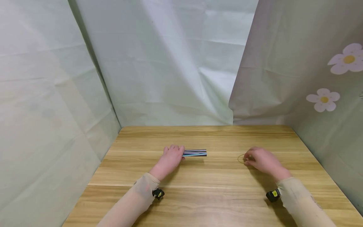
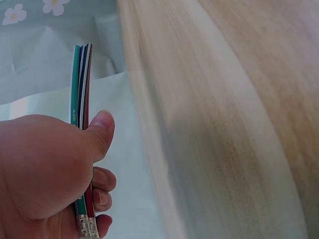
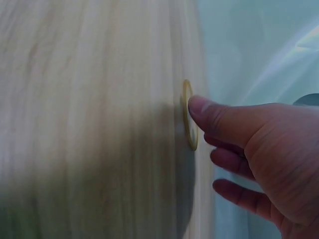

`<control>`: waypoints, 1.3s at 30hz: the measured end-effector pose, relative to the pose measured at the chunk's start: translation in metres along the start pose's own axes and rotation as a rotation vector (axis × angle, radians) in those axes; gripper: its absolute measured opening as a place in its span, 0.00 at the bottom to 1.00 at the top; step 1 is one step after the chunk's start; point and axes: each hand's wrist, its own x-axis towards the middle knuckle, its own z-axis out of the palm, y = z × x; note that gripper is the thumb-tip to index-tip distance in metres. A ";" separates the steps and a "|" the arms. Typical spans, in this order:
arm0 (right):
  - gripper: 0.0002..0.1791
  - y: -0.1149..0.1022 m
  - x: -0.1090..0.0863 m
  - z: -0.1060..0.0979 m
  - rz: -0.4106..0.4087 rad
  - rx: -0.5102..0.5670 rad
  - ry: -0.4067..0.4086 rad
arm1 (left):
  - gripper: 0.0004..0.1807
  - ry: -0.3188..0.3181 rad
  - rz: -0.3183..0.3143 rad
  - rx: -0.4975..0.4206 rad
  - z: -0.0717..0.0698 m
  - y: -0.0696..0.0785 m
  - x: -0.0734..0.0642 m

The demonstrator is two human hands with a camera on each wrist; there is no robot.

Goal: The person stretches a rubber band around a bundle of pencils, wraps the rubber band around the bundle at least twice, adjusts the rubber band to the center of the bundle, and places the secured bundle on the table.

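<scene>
A bundle of several pencils (image 1: 195, 153) lies in my left hand (image 1: 171, 157), which grips it above the wooden table. In the left wrist view the pencils (image 2: 79, 84) show green, dark blue, white and red barrels, with metal ferrules (image 2: 87, 226) at the lower end; the palm and thumb cover their middle. Off to the right, my right hand (image 1: 262, 160) pinches a thin yellowish rubber band (image 1: 240, 158) at the tabletop. The right wrist view has the thumb over the edge of the rubber band (image 3: 186, 109); the index finger is mostly hidden behind the thumb.
The wooden table (image 1: 193, 201) runs back to a pale hanging sheet (image 1: 170, 78). More sheeting closes in both sides, with printed white flowers (image 1: 324, 100) on the right. Each wrist carries a small black camera (image 1: 158, 194).
</scene>
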 end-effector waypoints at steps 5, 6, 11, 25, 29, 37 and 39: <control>0.07 0.004 -0.001 0.000 -0.064 0.002 -0.008 | 0.16 0.008 0.002 -0.004 0.001 -0.001 0.001; 0.07 0.004 -0.001 0.000 -0.074 -0.004 -0.008 | 0.16 0.008 -0.001 -0.007 0.001 0.000 0.001; 0.07 0.006 -0.001 0.002 -0.083 -0.026 -0.003 | 0.16 0.008 -0.004 -0.009 0.001 0.000 0.002; 0.09 0.008 0.000 0.010 -0.094 -0.091 0.007 | 0.15 -0.001 0.007 -0.014 -0.003 0.003 0.002; 0.06 0.004 0.003 0.009 -0.035 0.001 0.023 | 0.15 -0.015 0.007 -0.018 -0.004 0.004 0.003; 0.06 -0.029 0.029 0.007 0.196 0.328 0.137 | 0.14 -0.013 -0.011 -0.081 -0.007 0.014 0.009; 0.08 -0.040 0.037 0.007 0.244 0.414 0.141 | 0.13 -0.007 -0.015 -0.093 -0.006 0.018 0.011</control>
